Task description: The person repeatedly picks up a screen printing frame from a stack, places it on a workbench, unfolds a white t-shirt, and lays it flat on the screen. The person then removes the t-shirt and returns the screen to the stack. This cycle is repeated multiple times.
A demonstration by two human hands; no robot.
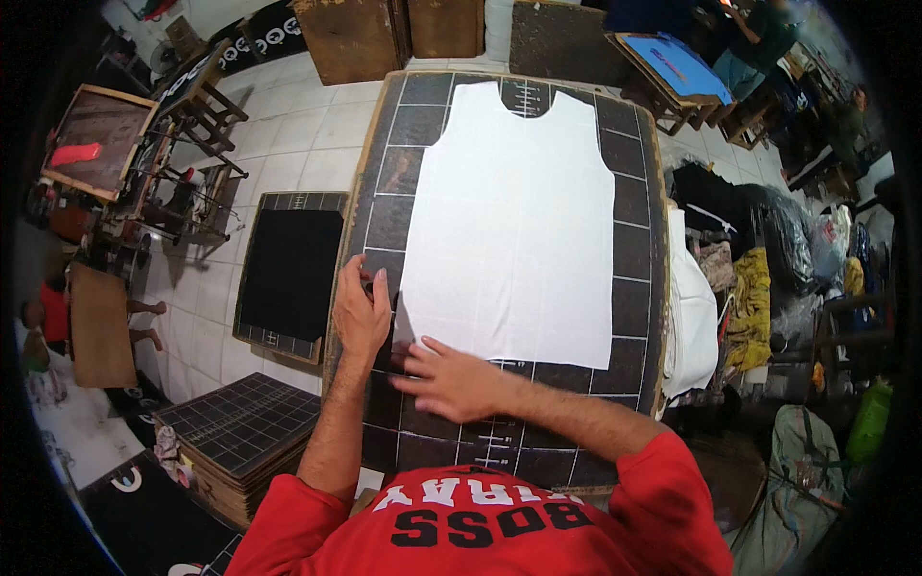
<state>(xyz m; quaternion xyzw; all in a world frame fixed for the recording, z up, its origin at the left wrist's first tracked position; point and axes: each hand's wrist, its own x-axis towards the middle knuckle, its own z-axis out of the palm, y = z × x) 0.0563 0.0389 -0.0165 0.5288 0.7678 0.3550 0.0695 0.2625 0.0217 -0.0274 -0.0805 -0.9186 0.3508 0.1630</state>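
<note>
A white sleeveless fabric piece (514, 221) lies flat on a dark gridded board (634, 307) in front of me. My left hand (360, 312) rests on the board at the fabric's lower left corner, fingers curled at the edge; whether it pinches the cloth I cannot tell. My right hand (447, 379) lies flat with fingers spread, pressing on the board and the fabric's bottom left edge. Both forearms come up from my red shirt at the bottom.
A smaller board with black cloth (288, 274) lies on the tiled floor to the left. A stack of gridded boards (235, 432) sits at lower left. Piles of garments and bags (749, 288) crowd the right. Other people work at the far right and left edges.
</note>
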